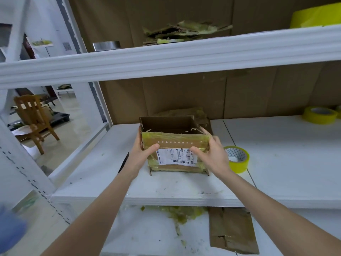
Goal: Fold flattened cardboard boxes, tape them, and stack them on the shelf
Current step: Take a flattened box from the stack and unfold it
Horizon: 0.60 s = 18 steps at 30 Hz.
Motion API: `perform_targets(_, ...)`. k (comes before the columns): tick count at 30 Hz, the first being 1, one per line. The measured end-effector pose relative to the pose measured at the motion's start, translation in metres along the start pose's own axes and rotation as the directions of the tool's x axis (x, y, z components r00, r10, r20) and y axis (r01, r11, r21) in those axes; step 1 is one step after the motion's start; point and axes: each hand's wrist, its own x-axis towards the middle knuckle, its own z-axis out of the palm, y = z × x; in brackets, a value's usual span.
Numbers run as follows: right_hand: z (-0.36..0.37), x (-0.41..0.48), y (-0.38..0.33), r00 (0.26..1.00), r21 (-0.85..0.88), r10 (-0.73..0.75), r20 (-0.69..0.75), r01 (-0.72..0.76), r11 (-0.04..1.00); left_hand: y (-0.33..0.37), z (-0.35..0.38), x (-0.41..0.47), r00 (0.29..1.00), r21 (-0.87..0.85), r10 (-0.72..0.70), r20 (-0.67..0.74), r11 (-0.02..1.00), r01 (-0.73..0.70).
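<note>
**Both hands clasp an open box on the middle shelf**

The cardboard box (pixel 175 139) stands upright on the white middle shelf (pixel 166 187), near its front edge, with its top open. The face towards the camera is covered in yellowish tape and carries a white shipping label (pixel 175 157).

Both bare forearms reach forward from the lower corners of the view and converge on the box. The left hand (pixel 143 156) grips the box's left front corner. Its thumb lies flat across the taped front face beside the label, and its fingers wrap round the left wall, mostly hidden. The right hand (pixel 214 154) mirrors it on the right corner. Its thumb presses on the label's right end, and its fingers curl round the right wall up to the top rim. Both wrists are fairly straight, and the palms face each other across the box.

A yellow tape roll (pixel 239 159) lies just right of the right hand, clear of the box. A second tape roll (pixel 320 115) sits well apart, far right on the same shelf. Flattened cardboard (pixel 193 112) lies directly behind the box.

On the upper shelf (pixel 166 58) rests a ragged pile of flat cardboard (pixel 184 32). On the lower shelf a flat cardboard piece (pixel 232 231) lies beside a tangle of yellow tape scraps (pixel 179 213). A wooden chair (pixel 35 119) stands beyond the shelf frame to the left.
</note>
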Motion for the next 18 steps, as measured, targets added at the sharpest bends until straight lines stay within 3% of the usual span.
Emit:
perform_targets(5, 0.003, 0.015, 0.002, 0.967, -0.054, -0.076, 0.241, 0.091, 0.994, 0.001, -0.008, -0.001, 0.999, 0.044, 0.044, -0.032, 0.998, -0.042)
perform_targets(8, 0.007, 0.02, 0.002, 0.934, 0.08, -0.076, 0.35, 0.051, 0.995, 0.0, -0.02, 0.0, 0.999, 0.099, 0.032, 0.002, 0.995, -0.032)
perform_targets(10, 0.007, 0.021, 0.0, 0.923, 0.161, -0.098, 0.372, 0.04, 0.986, 0.0, -0.027, 0.002, 0.999, 0.15, 0.036, 0.038, 0.988, -0.042)
perform_targets(13, 0.006, 0.025, 0.0, 0.918, 0.107, -0.123, 0.376, 0.089, 0.99, -0.003, -0.028, 0.005, 0.996, 0.226, 0.068, 0.055, 0.971, -0.079)
perform_targets(18, 0.01, 0.028, -0.003, 0.952, 0.037, -0.044, 0.303, 0.034, 0.999, -0.004, -0.026, 0.007, 0.991, 0.244, 0.132, 0.01, 0.961, -0.13)
